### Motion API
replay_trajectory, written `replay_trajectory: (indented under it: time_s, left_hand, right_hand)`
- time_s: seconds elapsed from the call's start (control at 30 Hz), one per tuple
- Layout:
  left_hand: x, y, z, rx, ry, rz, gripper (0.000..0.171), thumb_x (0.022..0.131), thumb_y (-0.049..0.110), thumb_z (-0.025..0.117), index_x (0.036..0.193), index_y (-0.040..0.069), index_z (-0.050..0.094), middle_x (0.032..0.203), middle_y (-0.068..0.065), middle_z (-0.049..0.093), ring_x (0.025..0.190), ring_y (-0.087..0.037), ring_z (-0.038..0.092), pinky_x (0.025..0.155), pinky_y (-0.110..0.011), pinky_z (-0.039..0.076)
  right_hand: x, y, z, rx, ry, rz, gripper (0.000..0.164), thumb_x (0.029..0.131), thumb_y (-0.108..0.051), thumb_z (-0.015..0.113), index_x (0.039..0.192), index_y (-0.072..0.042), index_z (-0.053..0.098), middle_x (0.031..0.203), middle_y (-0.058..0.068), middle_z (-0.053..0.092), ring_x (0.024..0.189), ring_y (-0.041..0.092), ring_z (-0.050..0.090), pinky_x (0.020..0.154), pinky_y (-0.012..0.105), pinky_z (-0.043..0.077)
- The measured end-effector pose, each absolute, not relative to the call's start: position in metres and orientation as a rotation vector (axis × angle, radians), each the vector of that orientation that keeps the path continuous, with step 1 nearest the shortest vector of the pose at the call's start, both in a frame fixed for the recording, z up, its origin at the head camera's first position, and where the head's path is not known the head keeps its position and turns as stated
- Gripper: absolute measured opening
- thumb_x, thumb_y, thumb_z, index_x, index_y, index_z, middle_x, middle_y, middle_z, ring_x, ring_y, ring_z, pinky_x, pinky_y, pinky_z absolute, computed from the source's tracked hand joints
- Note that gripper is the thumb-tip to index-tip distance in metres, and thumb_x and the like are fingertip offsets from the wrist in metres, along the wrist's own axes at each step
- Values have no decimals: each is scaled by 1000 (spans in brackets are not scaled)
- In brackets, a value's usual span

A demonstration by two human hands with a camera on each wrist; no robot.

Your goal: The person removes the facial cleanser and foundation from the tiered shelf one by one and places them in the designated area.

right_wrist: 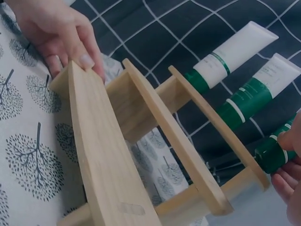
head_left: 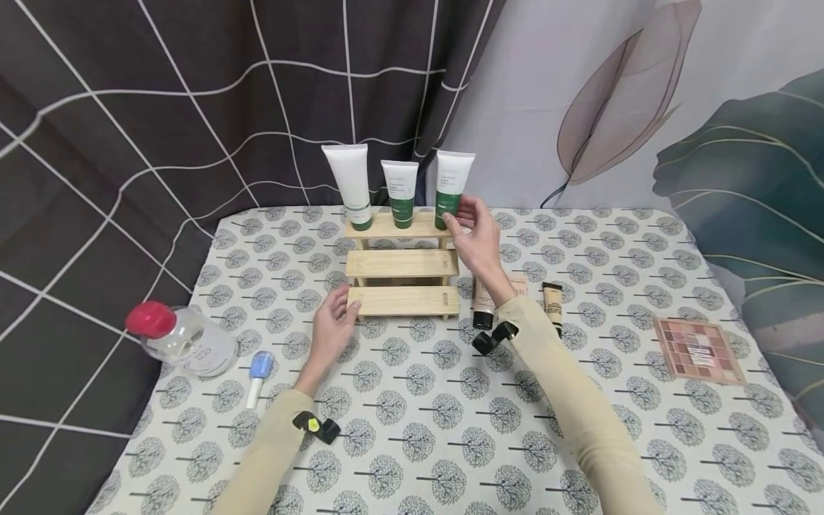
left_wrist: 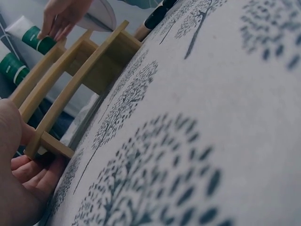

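A three-step wooden display rack (head_left: 403, 263) stands on the patterned cloth. My left hand (head_left: 333, 322) grips the left end of its lowest step, thumb on top and fingers curled beneath, as the left wrist view shows. At the right end of the top step, my right hand (head_left: 478, 236) holds a green-and-white squeeze tube (head_left: 453, 175) between thumb and fingers, cap down. A smaller green-and-white tube (head_left: 400, 189) stands in the middle of that step. The taller, mostly white tube (right_wrist: 240, 47) stands at its left end.
Right of the rack lie a beige tube with a black cap (head_left: 483, 304) and a small gold-and-black tube (head_left: 552, 304). An eyeshadow palette (head_left: 698, 350) lies farther right. On the left are a clear bottle with a red cap (head_left: 151, 320) and a blue-and-white small bottle (head_left: 260, 366). Curtains hang behind.
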State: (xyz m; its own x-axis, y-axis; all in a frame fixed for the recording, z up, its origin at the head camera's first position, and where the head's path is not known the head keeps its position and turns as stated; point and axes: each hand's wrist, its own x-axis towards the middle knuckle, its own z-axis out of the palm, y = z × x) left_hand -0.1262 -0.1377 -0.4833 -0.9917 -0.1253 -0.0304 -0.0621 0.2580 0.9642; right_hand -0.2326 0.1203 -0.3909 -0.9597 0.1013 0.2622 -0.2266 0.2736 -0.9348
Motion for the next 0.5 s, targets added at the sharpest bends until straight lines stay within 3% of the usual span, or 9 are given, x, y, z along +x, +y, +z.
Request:
replay_trajectory:
  time_s: [0.5]
  left_hand:
    - [-125,-137,-481,184,-2447,-1906,50,101,14,61,147,1,46,142,-22,58,129,-35,60,113,-41,51]
  right_hand:
    - [-230,156,-387,9,-2318,1724,43,96,-7,66,135,3,51,130,21,62,117,31,62,108,35,53]
